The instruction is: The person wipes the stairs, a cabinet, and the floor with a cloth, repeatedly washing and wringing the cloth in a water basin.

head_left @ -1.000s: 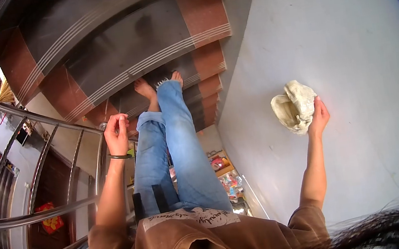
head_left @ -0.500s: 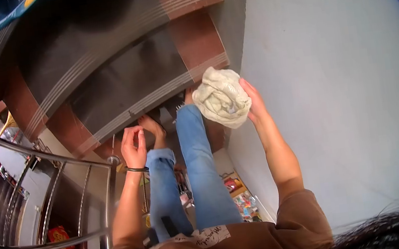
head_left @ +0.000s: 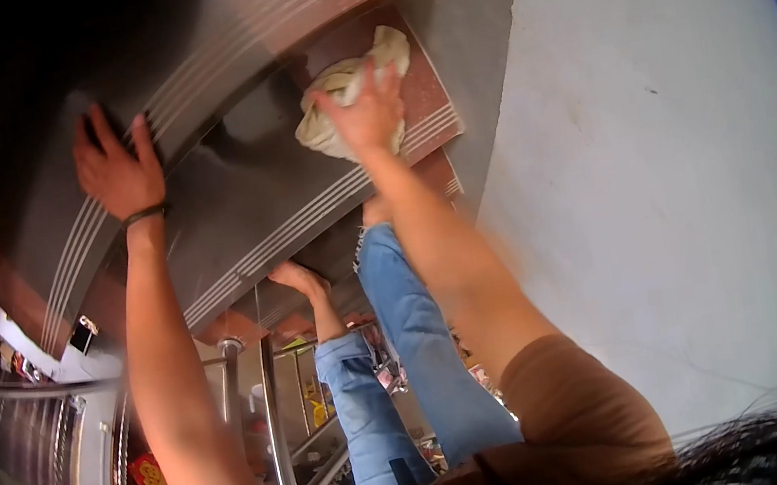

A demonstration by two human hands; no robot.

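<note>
My right hand (head_left: 370,119) presses a crumpled cream-white cloth (head_left: 390,48) against a stair tread (head_left: 254,187), near its reddish-brown end by the wall. The fingers spread over the cloth, and its folds stick out on both sides of the hand. Farther left, my left hand (head_left: 121,175) rests with fingers spread at the striped edge of the step above (head_left: 181,83). It holds nothing, and a dark band circles that wrist. Both arms reach forward over my legs.
A pale wall (head_left: 662,157) rises close on the right. Metal railing (head_left: 275,424) runs along the lower left, with a lower floor and various items showing beyond it. My bare foot (head_left: 300,279) stands on a lower step.
My right hand has brought the cloth forward and down onto the tread. The left hand has reached forward from near my knee to the upper step, its fingers now spread. My body leans farther forward.
</note>
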